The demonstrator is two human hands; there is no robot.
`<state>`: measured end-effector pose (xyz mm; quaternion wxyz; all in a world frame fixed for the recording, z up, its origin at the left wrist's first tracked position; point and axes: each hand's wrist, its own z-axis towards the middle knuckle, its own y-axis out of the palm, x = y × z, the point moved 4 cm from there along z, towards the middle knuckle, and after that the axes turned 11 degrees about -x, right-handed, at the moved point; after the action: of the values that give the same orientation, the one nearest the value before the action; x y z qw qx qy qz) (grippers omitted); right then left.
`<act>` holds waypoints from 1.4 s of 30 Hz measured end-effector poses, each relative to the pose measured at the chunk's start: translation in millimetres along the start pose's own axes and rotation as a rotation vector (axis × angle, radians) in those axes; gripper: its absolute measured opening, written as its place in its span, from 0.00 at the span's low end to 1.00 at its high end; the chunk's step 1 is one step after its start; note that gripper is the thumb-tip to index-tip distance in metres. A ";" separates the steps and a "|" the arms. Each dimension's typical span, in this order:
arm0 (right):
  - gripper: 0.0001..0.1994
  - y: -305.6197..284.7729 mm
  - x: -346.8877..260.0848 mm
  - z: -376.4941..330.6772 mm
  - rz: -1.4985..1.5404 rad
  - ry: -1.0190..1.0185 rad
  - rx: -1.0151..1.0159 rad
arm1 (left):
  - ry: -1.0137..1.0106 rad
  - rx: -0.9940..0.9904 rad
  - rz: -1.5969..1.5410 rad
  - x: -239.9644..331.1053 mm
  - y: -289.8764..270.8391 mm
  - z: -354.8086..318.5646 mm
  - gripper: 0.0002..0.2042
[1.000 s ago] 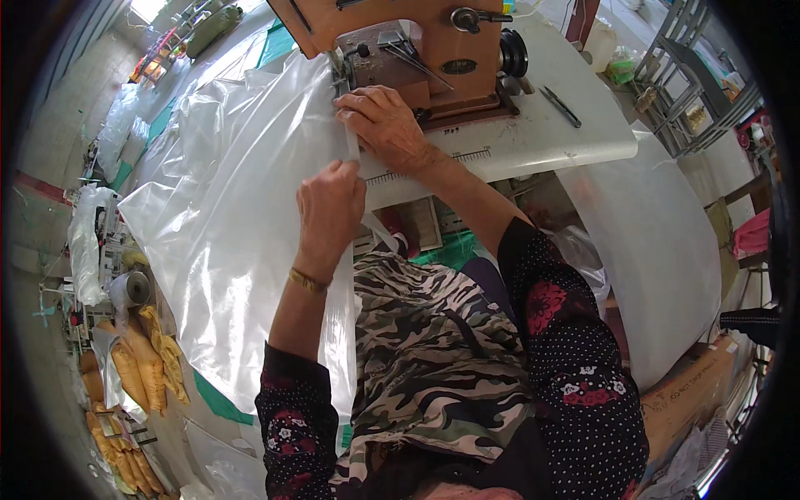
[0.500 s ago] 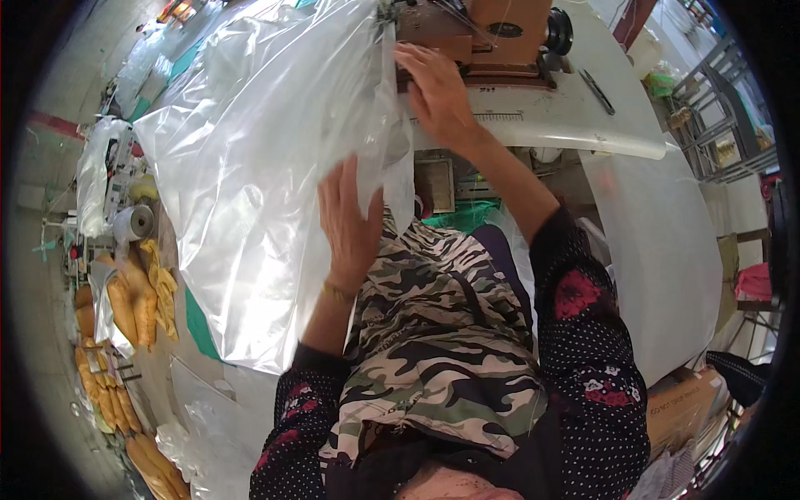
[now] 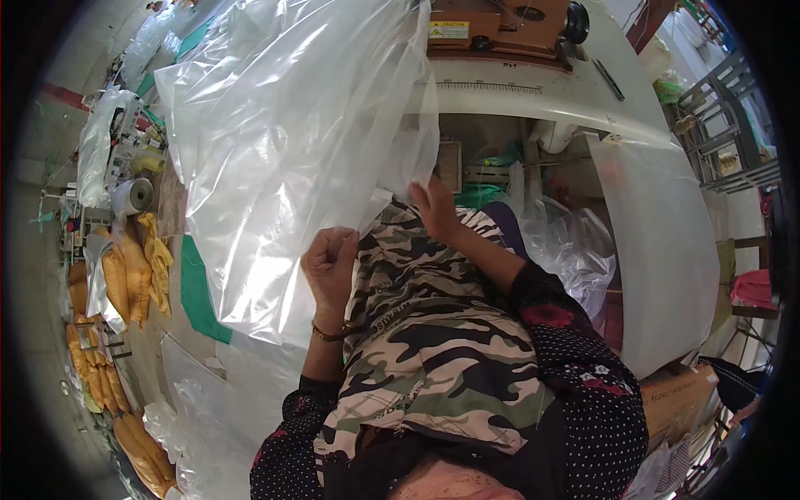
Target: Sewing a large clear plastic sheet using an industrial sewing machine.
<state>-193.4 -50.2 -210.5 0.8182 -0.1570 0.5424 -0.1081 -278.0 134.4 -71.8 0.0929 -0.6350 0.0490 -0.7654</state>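
1. Nearest you is your camouflage apron [image 3: 450, 333], spread over your lap, with your dark dotted, flowered sleeve [image 3: 583, 358] on either side.
2. Your left hand [image 3: 332, 258], with a band [image 3: 329, 335] at its wrist, is curled with thumb against fingers, pinching the edge of the clear plastic sheet [image 3: 275, 167].
3. Your right hand [image 3: 437, 212] is just beside the sheet's lower right edge, above the apron, thumb raised; you can't tell from here whether its fingers grasp the plastic.
4. The sheet hangs in front of you and to your left, creased and shiny, its upper part reaching up beside the brown machine [image 3: 500, 42].
5. To your right, crumpled clear plastic [image 3: 575, 250] lies below the tabletop [image 3: 575, 104], beside a hanging translucent panel [image 3: 658, 250]; a cardboard box [image 3: 679, 400] is near that panel's lower end.
6. Off to your left are orange-yellow bags [image 3: 125, 275] and a pale roll [image 3: 132, 197].
7. Ahead, the tabletop has a ruler scale [image 3: 492, 87] along its front; the machine stands behind it, its black handwheel [image 3: 575, 22] on the right.
8. A slim dark tool [image 3: 609, 80] lies right of the machine, with a grey metal rack [image 3: 733, 125] farther off.
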 end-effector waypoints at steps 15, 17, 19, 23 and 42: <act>0.10 -44.7 -184.4 -48.3 -0.064 -0.417 -0.154 | 0.202 -0.314 0.318 53.1 5.8 -32.0 0.06; 0.10 -40.3 -187.4 -48.1 -0.074 -0.435 -0.165 | 0.222 -0.310 0.309 49.0 4.7 -35.9 0.07; 0.11 -37.4 -188.5 -46.7 -0.085 -0.462 -0.168 | 0.233 -0.267 0.213 44.0 3.4 -38.9 0.08; 0.14 -34.3 -191.9 -47.7 -0.207 -0.503 -0.171 | 0.068 -0.298 0.025 26.1 0.4 -43.2 0.09; 0.22 -13.2 -91.9 20.8 0.396 0.038 0.195 | 0.376 0.154 0.280 78.2 -72.0 5.4 0.04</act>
<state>-210.0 -27.6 -119.6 0.8244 0.0345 0.5650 -0.0004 -292.2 189.1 18.4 0.2355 -0.4593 0.0943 -0.8513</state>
